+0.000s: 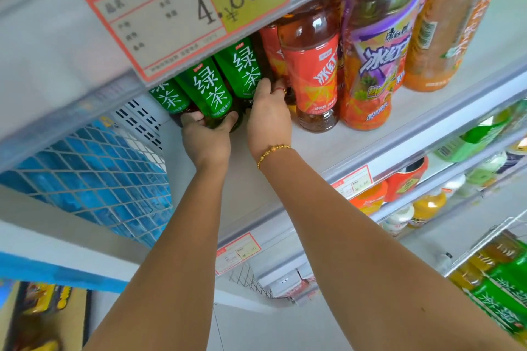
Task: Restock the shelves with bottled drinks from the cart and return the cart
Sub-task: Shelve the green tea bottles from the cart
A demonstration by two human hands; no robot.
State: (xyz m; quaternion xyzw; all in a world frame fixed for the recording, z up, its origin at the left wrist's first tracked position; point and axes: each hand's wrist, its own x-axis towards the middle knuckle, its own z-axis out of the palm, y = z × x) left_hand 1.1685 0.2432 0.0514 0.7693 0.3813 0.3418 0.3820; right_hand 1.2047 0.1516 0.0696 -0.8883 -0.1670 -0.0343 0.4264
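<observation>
Now: restock, row alignment

Grip: left hand [205, 137] cups mid green bottle [212, 88] at its base; right hand [268, 120] wraps end green bottle [246, 65] at 1 o'clock, likely to square the row. Edges: red bottle [312, 71] crowds at 3 o'clock; bare shelf [328, 148] toward 5; price tag [176, 8] overhangs at 12.

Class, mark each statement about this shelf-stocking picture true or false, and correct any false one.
1. The left hand grips the base of the middle green-labelled plastic tea bottle. True.
2. The right hand wears no jewellery. False: a gold beaded bracelet circles its wrist.
3. The red-labelled plastic iced-tea bottle stands left of the green ones. False: it stands to their right.
4. The paper price tag on the upper shelf edge reads 4.80. True.
5. The right hand holds the right green-labelled bottle. True.
</observation>
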